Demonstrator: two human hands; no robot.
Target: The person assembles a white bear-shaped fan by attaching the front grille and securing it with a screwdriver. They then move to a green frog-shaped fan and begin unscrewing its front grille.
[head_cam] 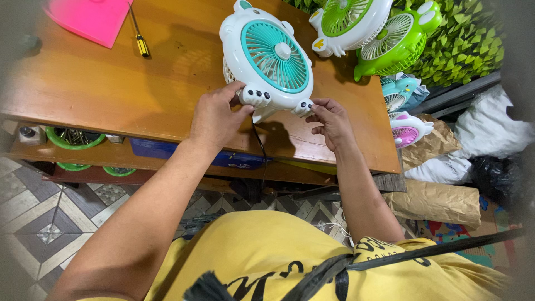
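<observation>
The white-and-teal fan (271, 58) was held tilted over the table's (111, 89) near edge. The left hand (214, 117) was closed on its lower-left foot w/ thumb and fingers; the right hand (330, 120) pinched the lower-right foot narrowly. Probably best kept steady w/ both feet supported. The black cord (259, 142) was partly hidden below; the fan's back wasn't visible.

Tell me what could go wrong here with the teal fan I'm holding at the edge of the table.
1. The teal fan sits near the table edge, steadied only by the left hand and right hand at its feet; it might tip off.
2. Its black cord hangs over the edge and could snag, tugging it down.
3. The green fan stands crowded close behind; a push back might knock it.
</observation>
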